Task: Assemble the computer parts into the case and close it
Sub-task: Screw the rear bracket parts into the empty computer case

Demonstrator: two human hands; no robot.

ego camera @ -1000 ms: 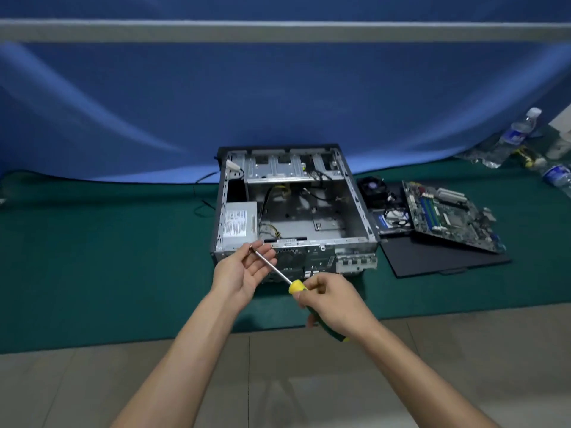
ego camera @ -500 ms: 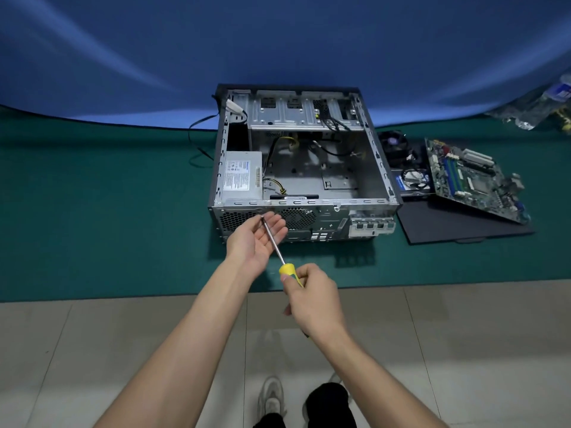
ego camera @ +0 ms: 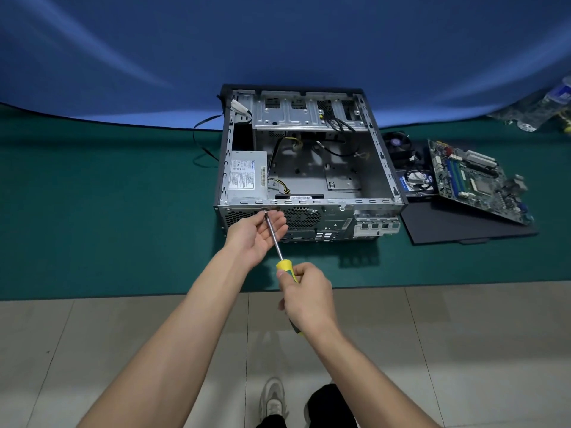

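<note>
An open grey computer case (ego camera: 383, 162) lies on a green mat, its rear panel facing me. A silver power supply (ego camera: 247, 174) sits inside at the left. My right hand (ego camera: 309, 298) grips the yellow handle of a screwdriver (ego camera: 275, 239). The screwdriver's tip meets the rear panel near the upper left, above the power supply grille. My left hand (ego camera: 253, 236) is cupped palm up under the shaft, its thumb and fingertips at the tip. A motherboard (ego camera: 475, 180) lies tilted to the right of the case, partly on a black side panel (ego camera: 463, 230).
A cooler fan (ego camera: 397, 142) and a hard drive (ego camera: 415, 183) lie between the case and the motherboard. Black cables (ego camera: 204, 134) trail left of the case. Plastic bottles (ego camera: 550, 109) lie at the far right. Grey floor tiles and my shoe (ego camera: 273, 400) are below the mat.
My head has tilted down, so the case sits lower and nearer in view. Both hands and the screwdriver have moved forward until the tip reached the case's rear panel.
</note>
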